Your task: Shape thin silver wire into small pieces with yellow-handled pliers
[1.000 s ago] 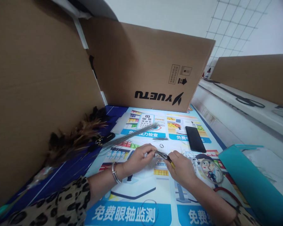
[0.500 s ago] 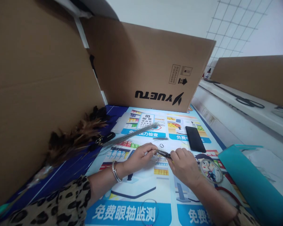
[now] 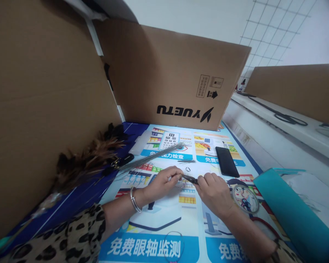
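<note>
My right hand (image 3: 214, 191) is closed around the handles of a pair of dark pliers (image 3: 190, 179), whose jaws point left. At the tips of the jaws, my left hand (image 3: 167, 181) pinches with thumb and forefinger; what sits between the fingers is too small to make out, though thin wire seems to hang just below. Beyond the pliers lies a small dark loop (image 3: 188, 169). A long bundle of thin straight wires (image 3: 153, 157) rests behind my left hand, with a short wire bundle (image 3: 186, 161) to its right.
A black phone (image 3: 227, 162) lies behind my right hand. To the right are a round clear dish (image 3: 246, 198) and a teal box (image 3: 293, 208). Brown feathers (image 3: 90, 157) line the left side. Cardboard panels (image 3: 164, 73) stand at the back and left. A wire ring (image 3: 174, 245) lies in front.
Both hands stay in nearly the same place. The pliers' handles look slightly turned in my right hand; little else differs.
</note>
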`<move>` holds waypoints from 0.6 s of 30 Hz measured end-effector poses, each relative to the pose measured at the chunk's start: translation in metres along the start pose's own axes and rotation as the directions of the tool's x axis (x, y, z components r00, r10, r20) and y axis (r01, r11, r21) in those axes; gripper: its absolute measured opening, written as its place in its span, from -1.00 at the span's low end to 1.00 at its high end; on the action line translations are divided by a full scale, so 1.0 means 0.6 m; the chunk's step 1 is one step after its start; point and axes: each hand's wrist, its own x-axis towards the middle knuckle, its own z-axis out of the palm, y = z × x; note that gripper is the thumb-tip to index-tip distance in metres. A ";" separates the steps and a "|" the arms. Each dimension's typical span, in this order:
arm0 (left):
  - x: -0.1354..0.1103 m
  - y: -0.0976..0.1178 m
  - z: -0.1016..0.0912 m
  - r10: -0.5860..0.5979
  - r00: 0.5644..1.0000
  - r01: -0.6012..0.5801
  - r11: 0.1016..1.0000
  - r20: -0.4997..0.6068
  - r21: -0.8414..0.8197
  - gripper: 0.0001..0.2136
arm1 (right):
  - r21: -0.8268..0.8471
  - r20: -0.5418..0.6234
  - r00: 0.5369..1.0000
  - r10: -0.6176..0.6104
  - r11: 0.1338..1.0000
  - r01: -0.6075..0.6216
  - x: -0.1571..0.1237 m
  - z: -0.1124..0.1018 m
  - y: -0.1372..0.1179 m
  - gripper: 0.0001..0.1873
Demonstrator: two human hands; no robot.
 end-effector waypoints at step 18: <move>0.000 0.002 0.001 0.023 1.000 -0.023 0.998 0.000 0.055 -0.84 | 0.036 0.041 0.999 0.034 0.999 -0.036 -0.003 0.005 -0.004 -0.81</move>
